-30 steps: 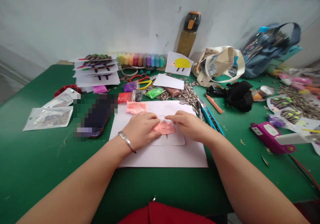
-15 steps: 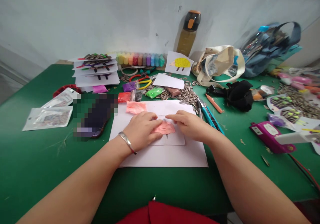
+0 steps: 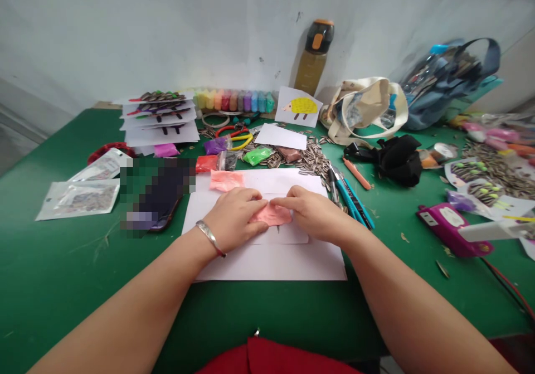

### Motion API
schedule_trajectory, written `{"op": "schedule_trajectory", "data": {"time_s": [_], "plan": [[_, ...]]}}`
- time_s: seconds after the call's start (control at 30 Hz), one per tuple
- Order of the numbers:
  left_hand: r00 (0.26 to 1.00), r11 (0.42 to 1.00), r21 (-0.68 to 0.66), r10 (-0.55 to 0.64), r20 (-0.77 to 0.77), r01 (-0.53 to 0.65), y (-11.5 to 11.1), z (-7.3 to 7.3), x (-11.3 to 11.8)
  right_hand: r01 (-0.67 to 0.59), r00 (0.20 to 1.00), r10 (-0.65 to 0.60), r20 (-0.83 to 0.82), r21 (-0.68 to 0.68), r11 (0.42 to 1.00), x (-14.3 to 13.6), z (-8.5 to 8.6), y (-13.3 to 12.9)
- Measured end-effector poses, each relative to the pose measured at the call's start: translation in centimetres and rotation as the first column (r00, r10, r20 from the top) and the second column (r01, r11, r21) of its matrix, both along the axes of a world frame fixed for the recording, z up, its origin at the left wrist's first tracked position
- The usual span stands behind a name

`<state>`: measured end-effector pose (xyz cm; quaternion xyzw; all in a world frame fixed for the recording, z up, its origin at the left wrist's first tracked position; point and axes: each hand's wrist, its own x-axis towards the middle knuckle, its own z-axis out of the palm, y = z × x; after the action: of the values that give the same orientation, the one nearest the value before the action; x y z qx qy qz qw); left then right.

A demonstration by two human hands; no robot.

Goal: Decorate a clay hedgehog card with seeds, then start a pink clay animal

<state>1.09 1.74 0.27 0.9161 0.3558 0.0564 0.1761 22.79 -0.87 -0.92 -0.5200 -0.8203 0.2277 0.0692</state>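
Salmon-pink modelling clay (image 3: 272,215) lies pressed flat on a small white card (image 3: 292,236), with a short dark stroke drawn below it. My left hand (image 3: 236,215) rests on the card's left side, fingers stretched out, thumb and fingertips at the clay's left edge. From the right, my right hand (image 3: 311,211) touches the clay's top edge with its extended index finger; its other fingers are curled and partly hidden. Under the card are larger white sheets (image 3: 267,265). A pack of the same pink clay (image 3: 226,180) sits just behind my left hand.
Sunflower seeds (image 3: 315,156), coloured clay packs (image 3: 258,155) and scissors (image 3: 242,140) lie behind the sheets. Cutter knives (image 3: 353,198) are at right, a phone (image 3: 165,193) at left. A hedgehog picture (image 3: 301,106) leans near a bottle (image 3: 311,64). A magenta glue gun (image 3: 453,232) lies farther right.
My right index finger has moved left along the clay's top edge, closer to my left fingertips. My left hand stays in nearly the same place.
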Motion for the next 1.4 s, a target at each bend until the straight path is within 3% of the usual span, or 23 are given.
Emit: {"op": "schedule_trajectory", "data": {"time_s": [0.27, 0.43, 0.63, 0.93, 1.4], "plan": [[1.000, 1.000, 0.005, -0.022, -0.015, 0.022, 0.3, 0.1, -0.2, -0.043, 0.998, 0.043, 0.037, 0.006, 0.999, -0.1, 0.4, -0.3], [0.999, 0.999, -0.026, -0.043, -0.010, 0.043, 0.4, 0.3, -0.3, -0.008, 1.000, 0.008, 0.020, 0.005, 1.000, -0.1, 0.1, -0.2], [0.998, 0.998, -0.011, -0.063, 0.006, 0.063, 0.3, 0.5, -0.3, -0.051, 0.993, 0.048, 0.104, 0.029, 0.998, -0.3, 0.1, -0.5], [0.996, 0.996, -0.033, -0.081, -0.034, 0.080, 0.5, 0.8, -0.7, 0.021, 0.998, -0.021, -0.062, -0.007, 1.000, 0.1, 0.1, -0.1], [0.999, 0.994, -0.093, -0.053, -0.012, 0.052, 0.5, 1.1, -0.6, 0.005, 0.998, -0.007, -0.061, -0.024, 1.000, 0.1, 0.3, -0.2]]}}
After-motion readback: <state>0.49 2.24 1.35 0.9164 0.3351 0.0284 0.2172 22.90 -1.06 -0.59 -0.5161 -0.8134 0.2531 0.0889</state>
